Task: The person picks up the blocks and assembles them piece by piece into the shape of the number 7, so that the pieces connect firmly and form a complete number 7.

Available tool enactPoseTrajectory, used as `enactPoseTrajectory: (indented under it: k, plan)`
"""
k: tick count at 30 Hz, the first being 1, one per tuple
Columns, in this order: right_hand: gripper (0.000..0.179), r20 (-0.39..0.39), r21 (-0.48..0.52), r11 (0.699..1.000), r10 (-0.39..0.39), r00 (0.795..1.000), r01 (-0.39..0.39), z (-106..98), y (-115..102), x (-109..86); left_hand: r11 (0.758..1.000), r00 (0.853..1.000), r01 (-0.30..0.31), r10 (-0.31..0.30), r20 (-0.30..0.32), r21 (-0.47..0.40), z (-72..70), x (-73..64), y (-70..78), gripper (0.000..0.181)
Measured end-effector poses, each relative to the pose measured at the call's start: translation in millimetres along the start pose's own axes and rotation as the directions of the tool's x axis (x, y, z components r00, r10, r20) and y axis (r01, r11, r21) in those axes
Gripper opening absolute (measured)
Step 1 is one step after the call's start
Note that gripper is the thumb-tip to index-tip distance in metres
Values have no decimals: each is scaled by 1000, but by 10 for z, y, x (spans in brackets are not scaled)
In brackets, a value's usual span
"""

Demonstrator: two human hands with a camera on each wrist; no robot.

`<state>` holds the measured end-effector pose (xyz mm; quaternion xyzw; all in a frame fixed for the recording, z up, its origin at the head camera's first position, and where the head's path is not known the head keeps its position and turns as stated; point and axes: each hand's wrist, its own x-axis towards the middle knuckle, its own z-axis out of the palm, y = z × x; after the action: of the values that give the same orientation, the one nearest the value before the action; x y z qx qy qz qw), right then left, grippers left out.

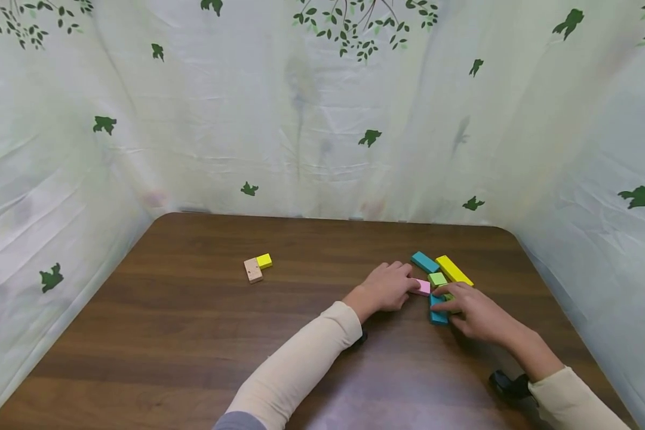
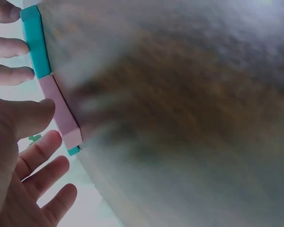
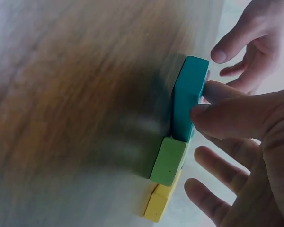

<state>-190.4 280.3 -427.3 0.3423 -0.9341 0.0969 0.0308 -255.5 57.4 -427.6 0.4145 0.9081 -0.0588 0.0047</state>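
My left hand (image 1: 386,288) grips the left end of a pink block (image 1: 423,288), its thumb against the side in the left wrist view. My right hand (image 1: 481,313) holds a blue block (image 1: 438,318), with thumb and index finger at its sides and its other fingers spread loosely. The pink block meets this blue block near its far end. A green block (image 3: 168,161) adjoins the blue one in the right wrist view. Beyond the hands lie a light green block (image 1: 437,279), a second blue block (image 1: 425,262) and a long yellow block (image 1: 454,270), grouped closely together.
Farther left on the brown wooden table (image 1: 193,334), a natural wood block (image 1: 252,270) touches a small yellow block (image 1: 264,261). A pale curtain (image 1: 220,119) with green leaf and bird prints surrounds the table's back and sides.
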Motion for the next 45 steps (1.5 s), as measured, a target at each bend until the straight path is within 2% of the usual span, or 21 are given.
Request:
enactPoseTrajectory:
  k: [9, 18, 23, 27, 29, 32, 36, 45]
  plan:
    - [37, 16, 17, 1000, 16, 1000, -16, 2, 6, -36, 997, 999, -35, 33, -34, -71, 35, 26, -5, 31]
    - [38, -2, 18, 1000, -12, 1000, 12, 10, -10, -46, 992, 999, -2, -3, -43, -124, 64, -3, -18, 27]
    - [34, -7, 23, 1000, -20, 1000, 20, 17, -7, -45, 993, 998, -10, 3, -64, -120, 84, -14, -57, 25]
    - [31, 3, 44, 999, -5, 1000, 4, 31, 6, -33, 986, 997, -11, -1, -71, -168, 107, -11, -109, 26]
    - [30, 24, 57, 998, 16, 1000, -18, 31, 7, -30, 977, 998, -6, -8, -66, -211, 111, -7, -128, 27]
    - [30, 53, 66, 997, 47, 997, -51, 32, 7, -34, 953, 998, -3, -16, -58, -304, 102, 0, -140, 30]
    - [29, 49, 60, 997, 43, 998, -45, 42, 4, -39, 916, 999, -25, 6, -49, -401, 82, 9, -142, 36]
    - [27, 23, 72, 997, 38, 999, -40, 47, 19, -25, 925, 995, -66, 90, 48, -375, -1, 40, -157, 57]
